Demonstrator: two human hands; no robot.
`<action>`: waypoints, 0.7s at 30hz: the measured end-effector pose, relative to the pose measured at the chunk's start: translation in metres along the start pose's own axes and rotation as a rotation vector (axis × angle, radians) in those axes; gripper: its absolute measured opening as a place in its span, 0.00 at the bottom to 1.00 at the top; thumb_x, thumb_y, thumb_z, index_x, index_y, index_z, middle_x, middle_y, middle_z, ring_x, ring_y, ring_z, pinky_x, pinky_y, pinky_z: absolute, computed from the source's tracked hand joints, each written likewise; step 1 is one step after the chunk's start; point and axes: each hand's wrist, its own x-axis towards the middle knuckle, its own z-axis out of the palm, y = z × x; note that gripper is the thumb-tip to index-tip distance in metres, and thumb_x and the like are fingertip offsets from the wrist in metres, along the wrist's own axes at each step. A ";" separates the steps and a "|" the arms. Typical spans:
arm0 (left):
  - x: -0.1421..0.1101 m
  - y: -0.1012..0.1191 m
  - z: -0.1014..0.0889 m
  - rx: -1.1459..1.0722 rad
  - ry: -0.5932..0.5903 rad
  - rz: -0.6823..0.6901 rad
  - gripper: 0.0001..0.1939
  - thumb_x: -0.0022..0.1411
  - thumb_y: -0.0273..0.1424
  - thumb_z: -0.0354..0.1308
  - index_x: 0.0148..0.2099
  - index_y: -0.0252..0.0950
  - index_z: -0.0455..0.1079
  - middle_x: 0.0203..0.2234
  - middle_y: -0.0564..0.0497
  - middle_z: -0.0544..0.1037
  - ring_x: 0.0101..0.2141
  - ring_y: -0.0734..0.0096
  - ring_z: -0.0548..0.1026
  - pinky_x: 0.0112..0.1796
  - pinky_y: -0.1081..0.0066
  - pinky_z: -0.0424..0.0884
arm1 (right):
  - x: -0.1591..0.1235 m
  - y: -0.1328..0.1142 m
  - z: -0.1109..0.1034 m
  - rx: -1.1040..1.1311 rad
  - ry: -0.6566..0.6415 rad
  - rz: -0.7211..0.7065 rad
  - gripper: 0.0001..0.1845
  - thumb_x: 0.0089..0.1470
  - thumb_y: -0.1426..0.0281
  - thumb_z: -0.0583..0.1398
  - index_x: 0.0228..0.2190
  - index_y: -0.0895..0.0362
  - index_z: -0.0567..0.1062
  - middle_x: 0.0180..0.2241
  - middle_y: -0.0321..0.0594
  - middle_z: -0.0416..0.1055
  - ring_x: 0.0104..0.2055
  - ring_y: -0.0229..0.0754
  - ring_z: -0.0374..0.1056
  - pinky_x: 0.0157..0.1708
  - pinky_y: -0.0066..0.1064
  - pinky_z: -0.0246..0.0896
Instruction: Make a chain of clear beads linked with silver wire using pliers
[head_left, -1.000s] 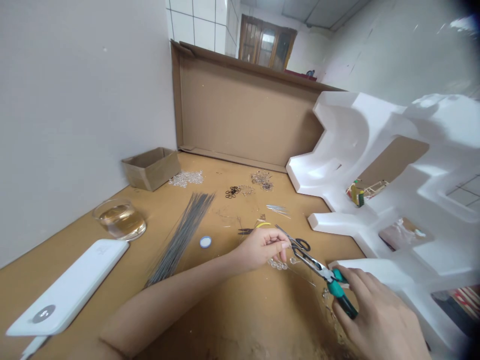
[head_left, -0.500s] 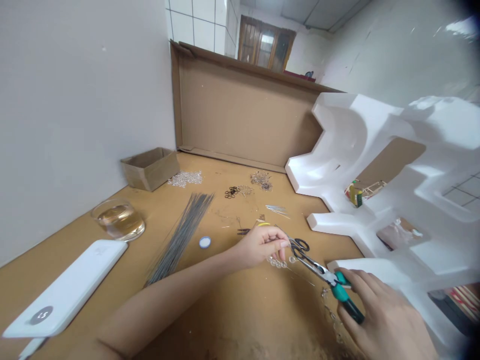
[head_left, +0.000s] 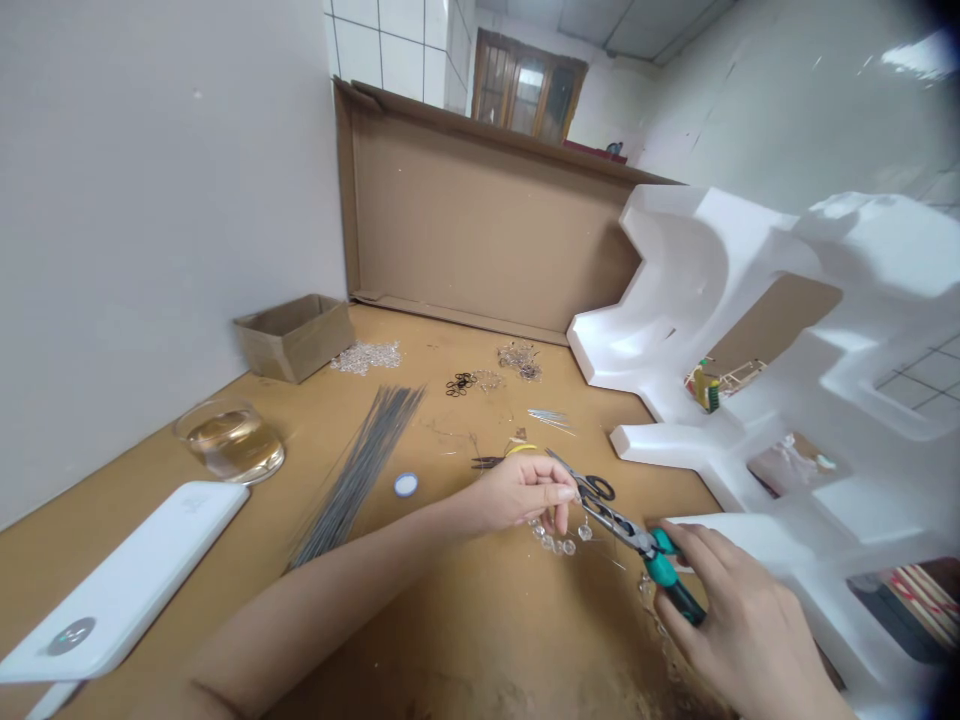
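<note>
My left hand (head_left: pixel 529 492) is closed in a pinch, with a strand of clear beads (head_left: pixel 559 546) hanging below its fingers. My right hand (head_left: pixel 739 610) grips green-handled long-nose pliers (head_left: pixel 652 558). The plier tips reach the left fingertips; whatever lies between them is too small to make out. Black-handled scissors (head_left: pixel 600 487) lie on the table just behind the plier jaws. Another tool with a yellow handle (head_left: pixel 523 449) and dark jaws is partly covered by my left hand. More clear beads on wire (head_left: pixel 646 590) lie below the pliers.
A bundle of grey wires (head_left: pixel 360 475) lies left of centre, near a blue-rimmed white disc (head_left: pixel 406 485). Farther left are a glass of amber liquid (head_left: pixel 232 440) and a white power bank (head_left: pixel 127 585). Clear beads (head_left: pixel 367 357) lie by a cardboard box (head_left: pixel 296 340). White foam (head_left: pixel 667 450) borders the right.
The pliers have moved left and up, bringing their tips to my left fingertips. The bead strand now hangs slightly lower. My left hand stays nearly in place.
</note>
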 end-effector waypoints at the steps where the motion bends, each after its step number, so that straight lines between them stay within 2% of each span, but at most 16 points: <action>1: 0.000 0.000 0.001 0.029 0.024 0.004 0.11 0.54 0.35 0.56 0.31 0.31 0.65 0.17 0.53 0.73 0.13 0.85 0.62 0.19 0.80 0.58 | 0.000 -0.001 -0.002 -0.011 -0.009 0.006 0.20 0.44 0.67 0.55 0.42 0.55 0.68 0.39 0.42 0.72 0.37 0.45 0.70 0.32 0.33 0.64; 4: 0.000 -0.003 0.003 0.086 0.093 0.050 0.11 0.55 0.36 0.55 0.32 0.31 0.65 0.18 0.53 0.72 0.19 0.80 0.68 0.24 0.78 0.64 | 0.001 -0.005 -0.007 -0.077 -0.024 0.025 0.19 0.44 0.66 0.55 0.41 0.54 0.69 0.37 0.40 0.73 0.33 0.45 0.70 0.27 0.32 0.62; 8: -0.002 -0.006 0.006 0.136 0.152 0.102 0.11 0.56 0.36 0.54 0.32 0.31 0.65 0.18 0.52 0.72 0.22 0.78 0.69 0.28 0.76 0.65 | 0.001 -0.008 -0.013 -0.160 0.014 -0.002 0.18 0.45 0.65 0.55 0.40 0.55 0.69 0.34 0.41 0.73 0.30 0.45 0.69 0.28 0.34 0.60; 14: -0.005 -0.005 0.009 0.185 0.148 0.112 0.10 0.57 0.35 0.53 0.32 0.31 0.65 0.19 0.51 0.73 0.22 0.78 0.69 0.28 0.75 0.64 | 0.001 -0.009 -0.015 -0.191 0.054 -0.028 0.17 0.47 0.65 0.55 0.40 0.57 0.70 0.33 0.42 0.73 0.30 0.45 0.67 0.30 0.34 0.57; 21: -0.005 -0.003 0.011 0.067 0.134 0.080 0.12 0.54 0.38 0.56 0.31 0.31 0.65 0.17 0.53 0.72 0.20 0.79 0.68 0.26 0.76 0.65 | -0.001 -0.006 -0.013 -0.166 0.069 -0.044 0.17 0.48 0.64 0.56 0.40 0.57 0.70 0.34 0.42 0.73 0.30 0.44 0.67 0.32 0.34 0.56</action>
